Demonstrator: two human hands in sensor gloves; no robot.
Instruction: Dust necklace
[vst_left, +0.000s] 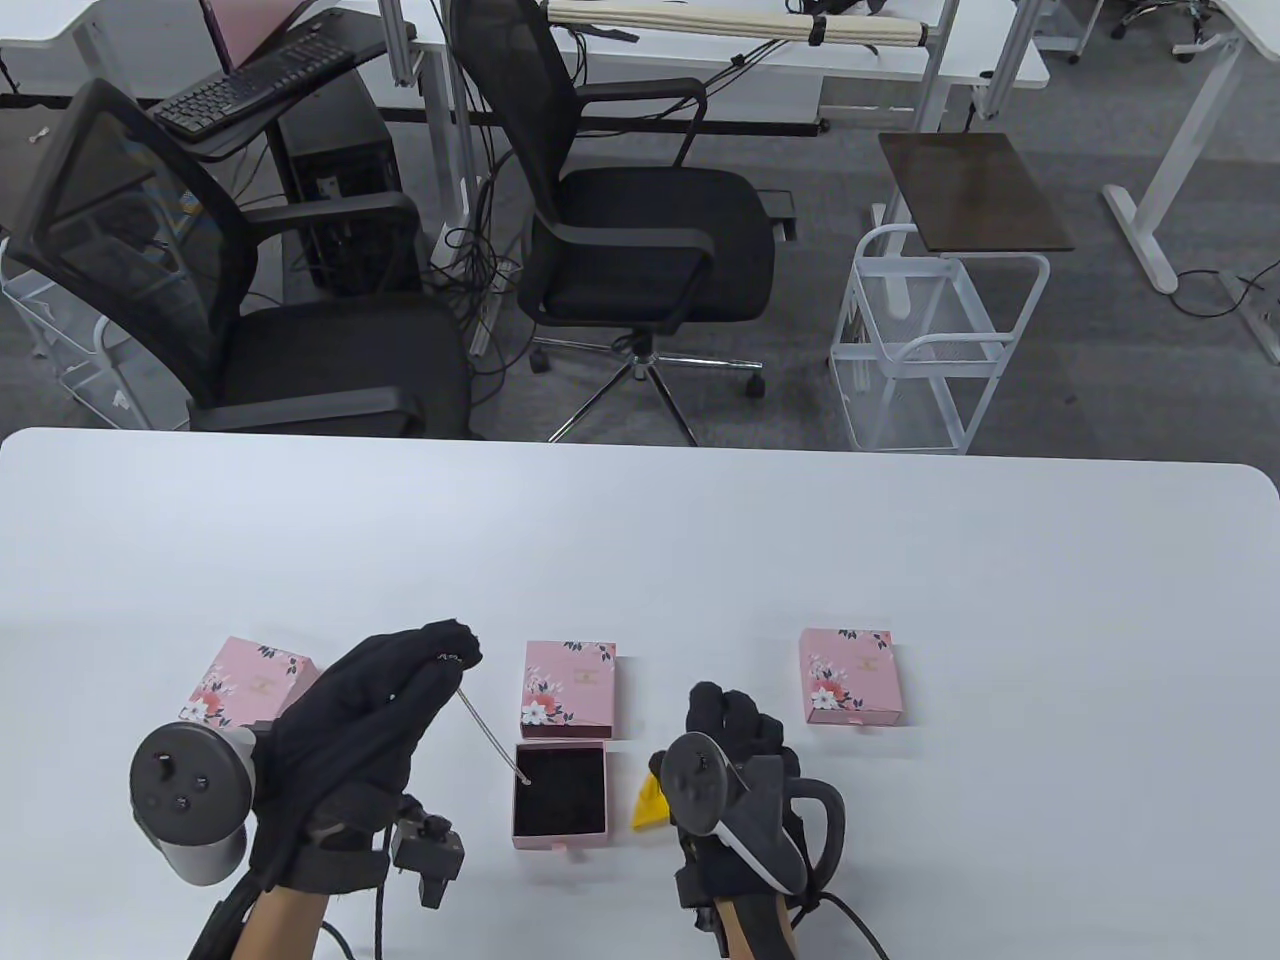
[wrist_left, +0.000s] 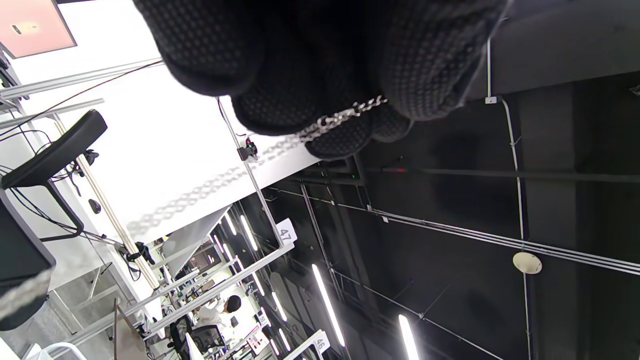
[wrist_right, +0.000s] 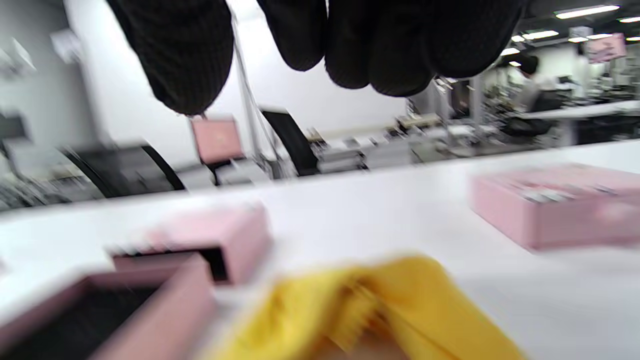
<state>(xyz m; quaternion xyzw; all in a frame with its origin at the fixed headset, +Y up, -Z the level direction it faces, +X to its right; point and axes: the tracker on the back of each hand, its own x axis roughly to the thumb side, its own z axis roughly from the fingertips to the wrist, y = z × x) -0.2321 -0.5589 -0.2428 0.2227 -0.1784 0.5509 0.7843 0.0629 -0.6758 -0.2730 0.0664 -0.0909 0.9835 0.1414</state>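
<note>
My left hand (vst_left: 440, 660) is raised over the table and pinches a thin silver necklace (vst_left: 492, 738). The chain hangs slanting down to the black lining of an open pink drawer tray (vst_left: 558, 842). In the left wrist view the chain (wrist_left: 340, 117) runs across my gloved fingertips (wrist_left: 280, 110). My right hand (vst_left: 735, 715) hovers low just right of a yellow cloth (vst_left: 650, 803). In the right wrist view, which is blurred, its fingers (wrist_right: 350, 55) hang apart above the cloth (wrist_right: 380, 310) without touching it.
The tray's flowered pink sleeve (vst_left: 568, 690) lies just behind it. A second pink box (vst_left: 255, 685) lies under my left hand's far side, and a third (vst_left: 852, 675) to the right. Office chairs and a white cart stand beyond the table's far edge.
</note>
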